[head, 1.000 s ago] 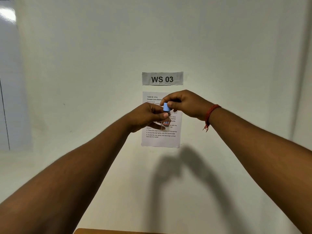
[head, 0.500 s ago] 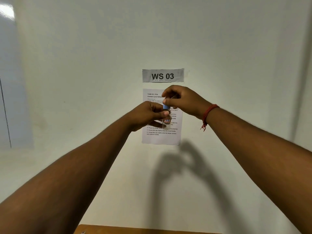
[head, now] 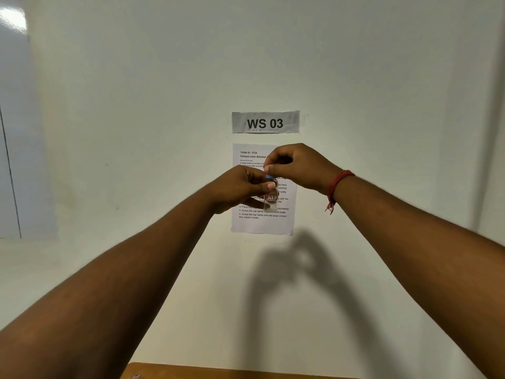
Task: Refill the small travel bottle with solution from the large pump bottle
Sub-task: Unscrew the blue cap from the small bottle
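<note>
The left hand [head: 240, 187] is gripping a small clear travel bottle [head: 271, 197], held up before the far wall's instruction sheet [head: 262, 224]. The right hand [head: 299, 166] is pinching at the bottle's blue cap [head: 270, 177] from above; a red thread bracelet [head: 337, 184] is circling the right wrist.

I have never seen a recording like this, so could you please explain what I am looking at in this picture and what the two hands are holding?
This single picture comes from a camera worn on a person's head. There is no machine, only bare arms raised before a white wall. The left hand grips a small clear bottle with a red-edged label. The right hand, with a red thread at its wrist, pinches the blue cap on top. Behind hang a "WS 03" sign and an instruction sheet. A wooden edge shows below.
</note>
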